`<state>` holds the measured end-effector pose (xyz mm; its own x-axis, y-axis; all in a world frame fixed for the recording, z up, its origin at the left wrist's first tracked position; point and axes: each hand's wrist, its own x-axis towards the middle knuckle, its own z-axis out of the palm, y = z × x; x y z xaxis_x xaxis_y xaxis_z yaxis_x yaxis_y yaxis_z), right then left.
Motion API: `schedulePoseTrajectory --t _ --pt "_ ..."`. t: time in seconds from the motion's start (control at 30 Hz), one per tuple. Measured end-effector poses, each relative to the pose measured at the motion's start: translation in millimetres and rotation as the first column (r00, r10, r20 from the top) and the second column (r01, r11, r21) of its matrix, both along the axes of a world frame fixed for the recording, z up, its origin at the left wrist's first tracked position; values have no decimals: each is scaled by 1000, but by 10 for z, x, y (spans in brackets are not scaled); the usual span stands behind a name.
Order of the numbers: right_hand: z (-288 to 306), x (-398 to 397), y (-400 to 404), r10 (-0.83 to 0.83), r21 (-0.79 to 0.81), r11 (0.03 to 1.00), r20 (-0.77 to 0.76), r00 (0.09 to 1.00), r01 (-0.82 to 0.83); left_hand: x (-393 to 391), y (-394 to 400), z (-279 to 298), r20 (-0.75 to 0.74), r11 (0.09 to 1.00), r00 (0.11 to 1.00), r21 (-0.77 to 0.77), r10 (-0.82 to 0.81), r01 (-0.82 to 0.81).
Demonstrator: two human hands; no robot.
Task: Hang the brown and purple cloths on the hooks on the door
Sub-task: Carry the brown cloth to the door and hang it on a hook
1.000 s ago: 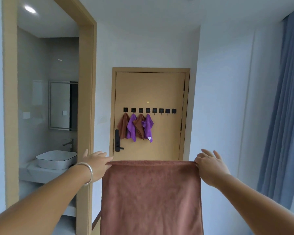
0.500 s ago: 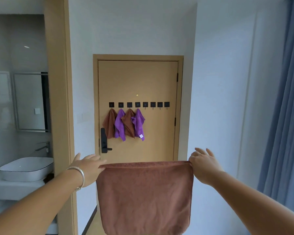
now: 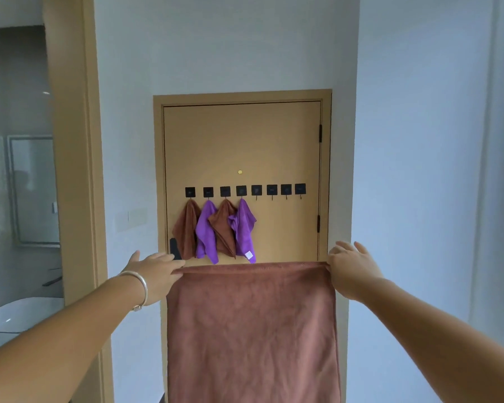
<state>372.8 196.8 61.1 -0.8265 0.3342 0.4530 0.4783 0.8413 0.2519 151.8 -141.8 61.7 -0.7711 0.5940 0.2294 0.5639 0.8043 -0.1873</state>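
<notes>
A brown cloth (image 3: 252,330) hangs spread out in front of the door (image 3: 242,146), held by its two top corners. The left hand (image 3: 154,271) pinches the left corner, the right hand (image 3: 354,269) the right corner, other fingers loosely spread. On the door's row of hooks (image 3: 285,189), the four left ones carry brown cloths (image 3: 186,228) and purple cloths (image 3: 205,228) in turn; the four right ones are bare.
</notes>
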Motion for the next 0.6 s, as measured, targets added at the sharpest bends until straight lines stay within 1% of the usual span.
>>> schedulePoseTrajectory --t 0.1,0.2,0.3,0.43,0.5,0.6 --pt "115 -347 273 5 15 1000 -43 999 -4 -296 276 72 4 1000 1000 24 -1 1" --pt "96 -663 479 11 37 999 -47 999 -10 -622 484 14 24 999 1000 43 -10 9" --pt "-20 -1035 689 12 30 999 -12 1000 -12 -1017 711 -106 58 1000 998 23 -19 18" --pt "-229 -1610 997 -4 25 1000 37 999 3 -1684 1073 -280 52 999 997 9 -50 50" --pt "-265 -1902 1144 -16 31 999 44 999 15 -2030 1261 -310 71 997 994 19 -82 81" --pt "-224 -2398 1393 -53 46 998 40 998 51 -2582 1544 -287 57 995 993 9 -100 100"
